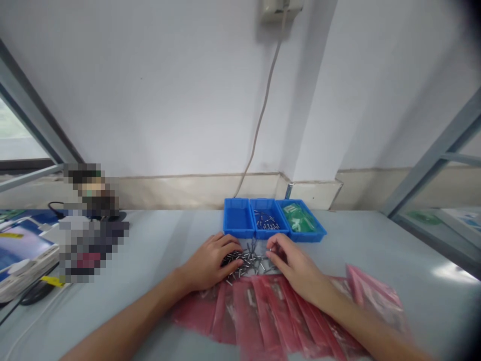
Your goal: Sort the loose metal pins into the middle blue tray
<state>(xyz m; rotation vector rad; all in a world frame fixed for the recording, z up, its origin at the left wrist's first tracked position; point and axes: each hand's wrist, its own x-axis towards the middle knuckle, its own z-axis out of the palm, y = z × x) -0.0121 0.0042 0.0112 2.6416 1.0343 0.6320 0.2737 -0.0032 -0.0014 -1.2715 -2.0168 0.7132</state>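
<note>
A loose pile of small metal pins (246,260) lies on the table between my two hands. My left hand (214,260) rests over the pile's left side, palm down, with its thumb and fingers apart around the pins. At the right side of the pile, my right hand (287,258) has its thumb and index finger drawn together in a pinch. A tiny shiny bit, apparently one of the pins, shows at those fingertips. Several pink plastic bags (250,311) are fanned out in front of the pile, partly under my right forearm. Some hold small pieces.
Behind the pile stand three blue trays: a bare left tray (238,218), a middle tray (268,233) with some pins, and a right tray (317,233) holding a green bag (298,218). A power strip (33,271) and cables lie far left. A wall closes the back.
</note>
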